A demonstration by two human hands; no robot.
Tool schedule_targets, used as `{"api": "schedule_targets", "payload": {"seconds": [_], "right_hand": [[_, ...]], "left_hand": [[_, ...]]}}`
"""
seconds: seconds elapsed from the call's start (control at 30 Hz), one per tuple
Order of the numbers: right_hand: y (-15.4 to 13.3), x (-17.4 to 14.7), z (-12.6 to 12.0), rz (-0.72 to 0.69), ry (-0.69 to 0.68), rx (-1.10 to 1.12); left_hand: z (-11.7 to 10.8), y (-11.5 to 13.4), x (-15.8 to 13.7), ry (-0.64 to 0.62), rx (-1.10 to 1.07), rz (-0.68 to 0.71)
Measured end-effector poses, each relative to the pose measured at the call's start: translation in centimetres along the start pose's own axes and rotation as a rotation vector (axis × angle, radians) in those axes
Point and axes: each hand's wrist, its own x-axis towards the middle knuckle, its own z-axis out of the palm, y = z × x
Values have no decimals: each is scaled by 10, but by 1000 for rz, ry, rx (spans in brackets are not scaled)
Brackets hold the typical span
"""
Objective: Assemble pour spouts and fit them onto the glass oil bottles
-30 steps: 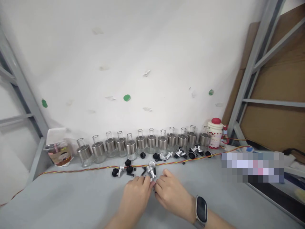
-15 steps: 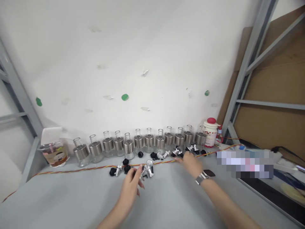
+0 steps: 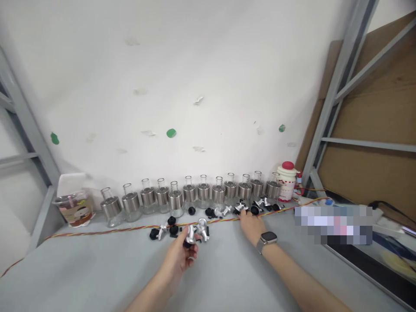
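My left hand (image 3: 177, 255) is closed around a silver pour spout with a black base (image 3: 190, 236), held just above the table. Beside it on the table lies another silver spout (image 3: 203, 229). More silver and black pieces (image 3: 160, 232) are to the left of that hand, with black caps (image 3: 171, 220) among them. My right hand (image 3: 251, 227), with a watch on the wrist, reaches to the row of loose silver and black parts (image 3: 227, 210). Its fingers are curled down at these parts, and what they grip is hidden.
Several glass bottles with steel collars (image 3: 175, 199) stand along the wall. A twisted red and yellow wire (image 3: 123, 229) crosses the table (image 3: 97, 268). A food cup (image 3: 76, 211) stands left; a white jar with a red lid (image 3: 286, 184) and a dark tray (image 3: 360, 264) are right.
My left hand has turned, bringing the spout in it into view. My right hand has moved slightly left, its fingers curling down at the parts. The dark flat piece near its wrist no longer shows.
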Motion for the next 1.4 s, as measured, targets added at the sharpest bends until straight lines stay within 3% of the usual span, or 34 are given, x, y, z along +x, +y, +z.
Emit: {"api": "schedule_targets", "payload": {"seconds": [0.23, 0.4, 0.67, 0.83, 0.97, 1.1, 1.4], "right_hand": [[-24, -7, -11, -83, -126, 580], [-45, -24, -25, -110, -263, 1017], [-53, -42, -38, 94, -638, 1745], [-52, -42, -29, 129, -807, 1809], [-52, -43, -25, 180, -797, 1804], [-53, -45, -26, 164, -787, 1802], [-54, -47, -22, 197, -784, 1736]], "left_hand": [[8, -2, -8, -49, -98, 256], [15, 0, -22, -141, -88, 300], [18, -9, -20, -209, -24, 331], [16, -14, -15, -170, -17, 303], [13, -14, -10, -85, 14, 241], [11, -14, -4, -82, 37, 168], [8, -17, 6, -41, 100, 161]]}}
